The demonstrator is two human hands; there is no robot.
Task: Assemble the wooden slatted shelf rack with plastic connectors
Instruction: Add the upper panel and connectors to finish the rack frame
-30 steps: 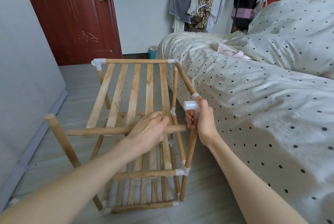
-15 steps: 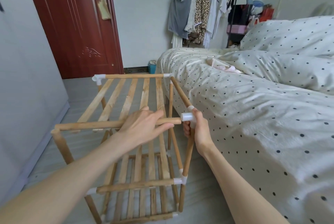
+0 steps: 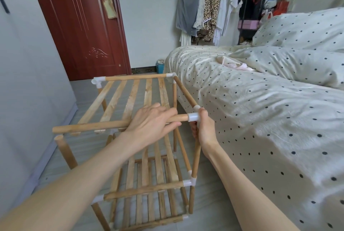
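So the wooden slatted shelf rack sits on the grey floor right beside the polka-dot bed, and it looks mostly built. Nearest me, the lower slatted tiers are in, with a front rail plugged into white plastic connectors at both ends. Above that is the bit in progress: my left hand lies over the loose round wooden dowel, fingers mostly straight and a little spread across it, thumb underneath I think, can't really tell. My right hand has its fingers curled round the upright post just under the white plastic corner connector, holding it steady. The dowel's right end looks seated in that connector, or very nearly. Its left end hangs free, just above the bare-topped wooden corner post, which has no connector on it yet. Further back, the top slatted shelf is done, capped by a back rail with white fittings on both corners. So I'd say what's left is a connector for that front-left corner, then joining the dowel and post there.
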